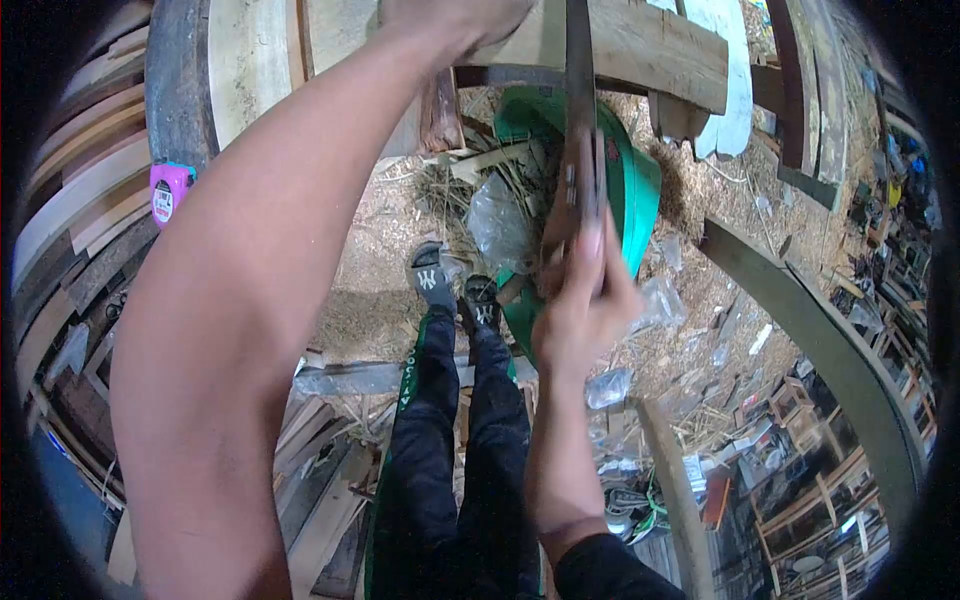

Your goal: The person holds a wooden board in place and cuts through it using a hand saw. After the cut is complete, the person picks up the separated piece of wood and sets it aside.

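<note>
L sandal [430, 277] is showing an interlocked white "NY" logo on its strap; R sandal [482, 302] is carrying the same "NY", a bit darker. Pink tape measure [172, 190] is bearing a white round label w/ blk & red print, too small to read. Trousers [425, 440] are showing green lettering down the L leg's outer side, too blurred to make out.

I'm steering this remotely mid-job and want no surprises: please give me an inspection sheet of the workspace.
Surface: planks side by side.
Job's things: saw, blurred, across a board.
Clutter: pink tape measure at left; plastic bags and shavings on the ground.
Hands: right hand grips the saw; left hand at the top edge, partly cut off.
Cables: coil at lower right, possibly cable.
Surroundings: stacked timber left; green tub near sandalled feet.
</note>
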`<action>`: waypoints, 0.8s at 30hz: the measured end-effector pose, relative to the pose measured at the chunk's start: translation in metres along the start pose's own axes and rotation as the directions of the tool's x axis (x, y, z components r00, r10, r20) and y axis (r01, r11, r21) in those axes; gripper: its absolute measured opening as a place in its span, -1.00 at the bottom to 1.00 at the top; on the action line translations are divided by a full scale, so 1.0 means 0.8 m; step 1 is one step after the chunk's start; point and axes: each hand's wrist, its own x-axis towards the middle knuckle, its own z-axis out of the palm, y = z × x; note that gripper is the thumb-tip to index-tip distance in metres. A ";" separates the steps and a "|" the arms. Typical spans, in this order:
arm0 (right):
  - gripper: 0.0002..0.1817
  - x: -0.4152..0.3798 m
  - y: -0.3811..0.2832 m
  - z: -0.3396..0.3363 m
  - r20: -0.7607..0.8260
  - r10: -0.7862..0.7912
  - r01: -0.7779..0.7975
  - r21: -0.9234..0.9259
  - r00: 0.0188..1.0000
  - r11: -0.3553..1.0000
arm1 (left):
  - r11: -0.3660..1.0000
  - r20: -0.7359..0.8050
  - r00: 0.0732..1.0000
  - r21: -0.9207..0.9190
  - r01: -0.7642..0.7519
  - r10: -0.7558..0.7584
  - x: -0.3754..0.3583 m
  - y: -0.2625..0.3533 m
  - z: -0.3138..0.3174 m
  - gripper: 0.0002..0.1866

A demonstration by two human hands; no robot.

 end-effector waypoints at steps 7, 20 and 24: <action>-0.52 -0.040 0.035 0.000 -0.048 -0.191 0.194 0.054 0.980 0.980 | 0.999 -0.034 0.999 0.033 0.015 -0.014 0.004 0.007 -0.008 -0.46; -0.51 -0.048 0.093 -0.005 -0.031 -0.245 0.247 0.084 0.969 0.965 | 0.999 -0.008 1.000 0.051 0.009 -0.008 0.010 -0.002 -0.009 -0.42; -0.55 0.029 0.043 0.041 -0.066 -0.140 0.145 0.072 0.988 0.987 | 0.999 -0.024 1.000 0.042 0.020 -0.019 0.010 0.002 -0.002 -0.41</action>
